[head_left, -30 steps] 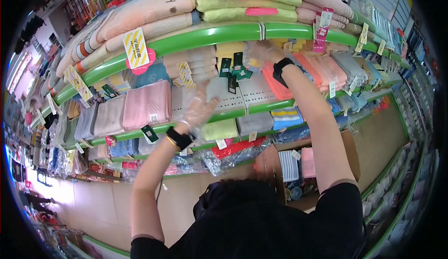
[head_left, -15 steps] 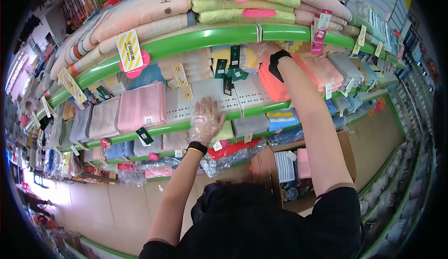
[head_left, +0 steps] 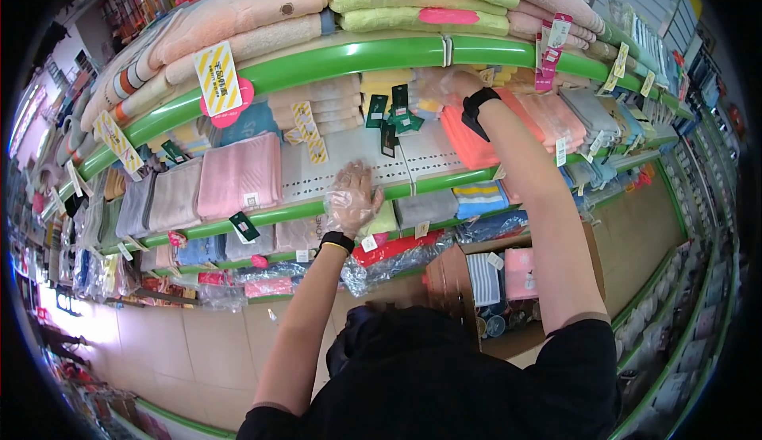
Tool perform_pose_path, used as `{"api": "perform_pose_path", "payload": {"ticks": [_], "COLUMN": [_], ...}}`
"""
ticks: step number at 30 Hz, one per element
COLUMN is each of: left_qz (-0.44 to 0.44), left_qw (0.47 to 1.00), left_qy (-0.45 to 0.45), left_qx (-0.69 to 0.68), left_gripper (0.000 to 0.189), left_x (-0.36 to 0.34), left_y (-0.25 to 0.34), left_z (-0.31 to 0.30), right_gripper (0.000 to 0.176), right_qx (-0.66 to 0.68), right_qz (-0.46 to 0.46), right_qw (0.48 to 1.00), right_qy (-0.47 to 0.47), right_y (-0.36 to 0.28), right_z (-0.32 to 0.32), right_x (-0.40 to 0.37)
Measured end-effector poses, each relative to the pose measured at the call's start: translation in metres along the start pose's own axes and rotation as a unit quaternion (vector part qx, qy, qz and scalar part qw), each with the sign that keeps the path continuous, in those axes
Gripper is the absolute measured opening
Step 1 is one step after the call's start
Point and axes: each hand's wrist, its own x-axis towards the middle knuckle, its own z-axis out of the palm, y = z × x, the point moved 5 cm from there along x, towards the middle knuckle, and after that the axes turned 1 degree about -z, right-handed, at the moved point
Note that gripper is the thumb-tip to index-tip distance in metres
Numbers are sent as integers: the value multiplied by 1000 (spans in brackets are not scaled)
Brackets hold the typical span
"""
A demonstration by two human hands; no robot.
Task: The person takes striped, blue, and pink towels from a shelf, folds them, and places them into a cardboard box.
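Note:
My left hand [head_left: 353,195], in a clear plastic glove, lies with fingers stretched out on the front of the white perforated shelf [head_left: 313,178]. Its palm rests over the green edge. My right hand [head_left: 454,84], gloved too, reaches to the back of the same shelf, by a stack of yellow, grey and white towels [head_left: 383,84]. The upper shelf's green rim and blur hide its fingers, so its grip does not show. Beneath that wrist lie folded orange towels [head_left: 468,140]. Dark green tags [head_left: 389,122] hang between my hands, and a folded pink towel [head_left: 240,174] sits to the left.
Thick peach towels [head_left: 238,19] and lime-green towels [head_left: 421,0] fill the upper shelf behind a green rim [head_left: 341,57]. Lower down are more folded towels and plastic-wrapped packs. An open cardboard box [head_left: 452,285] holding towels and jars stands on the floor at the right.
My right hand has shifted slightly right and shows a little more below the upper rim. The left hand stays in place on the shelf edge. The view has moved slightly.

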Motion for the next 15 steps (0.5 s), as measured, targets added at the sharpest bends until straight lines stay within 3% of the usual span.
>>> {"api": "perform_pose_path", "payload": {"ticks": [4, 6, 10, 12, 15], "left_qz": [5, 8, 2, -2, -6], "left_qw": [1000, 1000, 1000, 1000, 1000], "left_qy": [20, 27, 21, 19, 5], "left_qx": [-2, 0, -9, -10, -3], "left_gripper": [49, 49, 48, 48, 49], "left_x": [-1, -1, -1, 0, 0], "left_y": [1, 0, 1, 1, 2], "left_z": [1, 1, -2, -4, -4], "right_gripper": [53, 60, 59, 33, 33], "right_qx": [-31, -69, -215, -141, -238], "right_qz": [-40, -115, -44, -141, -133], "right_qw": [998, 980, 975, 973, 961], "right_qy": [37, 148, 43, 112, 46], "right_y": [6, 54, 26, 47, 54], "right_z": [12, 48, 21, 33, 45], "right_x": [8, 60, 22, 47, 64]}}
